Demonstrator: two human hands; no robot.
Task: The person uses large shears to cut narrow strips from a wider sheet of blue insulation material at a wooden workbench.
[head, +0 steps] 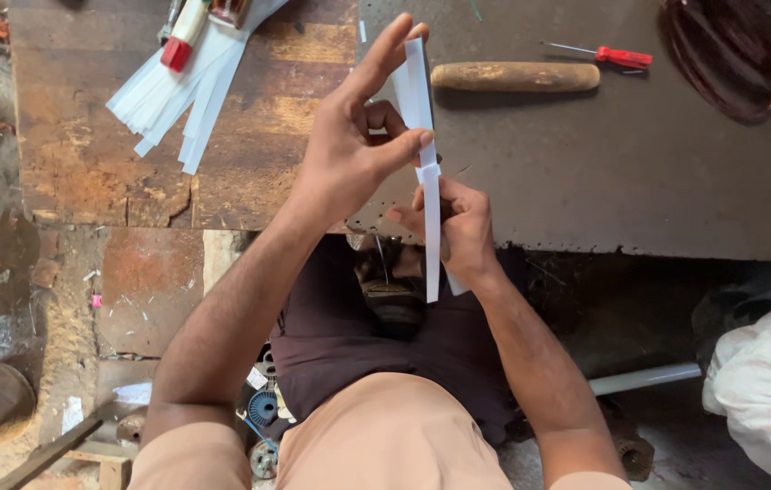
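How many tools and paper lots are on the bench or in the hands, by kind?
Red-handled screwdriver: 1
Wooden handle: 1
Wire coil: 1
Pile of white strips: 1
White strip held by left hand and right hand: 1
Total: 5

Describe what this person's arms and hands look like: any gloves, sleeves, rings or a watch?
Both hands are bare, with no gloves: the left hand and the right hand show no ring, and no watch or band shows on either wrist. The forearms are uncovered too. Short light tan sleeves cover only the upper arms at the bottom of the view. Fingernails are short and plain.
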